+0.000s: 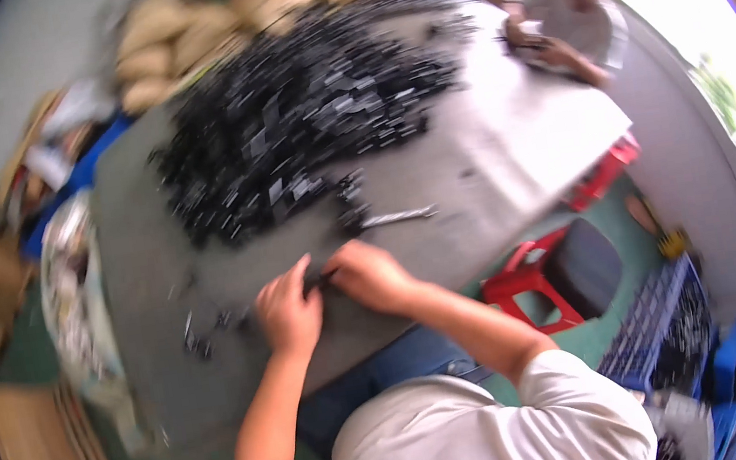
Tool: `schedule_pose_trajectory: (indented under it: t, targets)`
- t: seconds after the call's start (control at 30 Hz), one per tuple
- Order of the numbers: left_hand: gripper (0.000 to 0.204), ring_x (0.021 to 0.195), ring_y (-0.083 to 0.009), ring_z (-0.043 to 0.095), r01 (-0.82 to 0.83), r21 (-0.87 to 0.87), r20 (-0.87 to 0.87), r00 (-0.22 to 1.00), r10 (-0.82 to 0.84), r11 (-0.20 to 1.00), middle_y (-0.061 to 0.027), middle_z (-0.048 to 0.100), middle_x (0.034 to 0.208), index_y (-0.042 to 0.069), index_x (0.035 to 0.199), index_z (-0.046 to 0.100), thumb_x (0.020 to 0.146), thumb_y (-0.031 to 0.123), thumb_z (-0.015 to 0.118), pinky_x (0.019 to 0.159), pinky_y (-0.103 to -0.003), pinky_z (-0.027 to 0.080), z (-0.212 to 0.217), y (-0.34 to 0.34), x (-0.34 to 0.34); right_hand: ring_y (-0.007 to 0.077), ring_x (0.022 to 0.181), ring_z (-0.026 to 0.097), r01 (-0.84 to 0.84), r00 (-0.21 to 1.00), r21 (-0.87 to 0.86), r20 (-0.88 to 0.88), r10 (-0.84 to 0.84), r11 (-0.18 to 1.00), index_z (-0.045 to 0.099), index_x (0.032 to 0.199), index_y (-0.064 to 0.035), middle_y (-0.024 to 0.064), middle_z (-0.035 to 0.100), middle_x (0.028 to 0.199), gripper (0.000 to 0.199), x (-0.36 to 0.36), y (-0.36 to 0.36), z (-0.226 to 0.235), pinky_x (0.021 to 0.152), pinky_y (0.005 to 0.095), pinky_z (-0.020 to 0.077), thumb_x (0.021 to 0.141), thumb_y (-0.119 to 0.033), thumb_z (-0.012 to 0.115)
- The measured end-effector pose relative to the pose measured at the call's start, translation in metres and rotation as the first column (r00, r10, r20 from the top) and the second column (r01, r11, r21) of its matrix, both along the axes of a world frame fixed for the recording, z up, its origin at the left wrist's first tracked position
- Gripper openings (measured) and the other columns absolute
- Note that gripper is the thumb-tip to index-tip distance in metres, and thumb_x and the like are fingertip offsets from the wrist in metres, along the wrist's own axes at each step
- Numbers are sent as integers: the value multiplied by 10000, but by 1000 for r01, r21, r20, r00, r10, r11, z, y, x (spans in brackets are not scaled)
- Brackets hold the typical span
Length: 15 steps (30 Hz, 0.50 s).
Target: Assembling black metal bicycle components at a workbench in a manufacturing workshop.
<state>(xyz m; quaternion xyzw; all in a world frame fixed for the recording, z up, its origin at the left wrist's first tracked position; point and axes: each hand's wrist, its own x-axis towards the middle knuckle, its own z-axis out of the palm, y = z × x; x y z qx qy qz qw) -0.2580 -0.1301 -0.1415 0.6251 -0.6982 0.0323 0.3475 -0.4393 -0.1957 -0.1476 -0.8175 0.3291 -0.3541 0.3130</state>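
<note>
Over the near edge of the grey table my two hands are close together, blurred by motion. A small dark part shows between them; its kind is too smeared to tell. My left hand grips this part between thumb and fingers. My right hand is closed in a pinch at the part's right end, its fingertips partly hidden. Just beyond my hands lie a silvery strip and a small clump of black pieces. Left of my left hand are a few small dark bits.
A wide heap of black parts covers the table's far half. Another person sits at the far right corner. A red stool with a dark seat stands right. Sacks line the back; a white bag and cardboard stand left.
</note>
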Motion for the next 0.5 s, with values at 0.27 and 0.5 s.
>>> schedule_pose_trajectory:
  t: [0.27,0.5]
  targets:
    - [537,1036,-260,619,59,-23,128,990,-56,998,-56,681,1138,104,1286,602,760,74,706,956,-423,434,-3,0,-12,273,940,563,180,968,-266,-125,-219,947,620,977,-100,89,567,964,265,-12,7,-5,822,392,430,712,-93,632]
    - [538,1046,-282,608,35,1,86,996,-35,999,-66,671,1151,113,1304,590,779,88,708,951,-427,433,-4,0,-12,241,1016,548,-9,984,-327,-172,-50,945,599,1256,-125,49,616,1059,491,-9,7,0,892,381,421,806,-274,727]
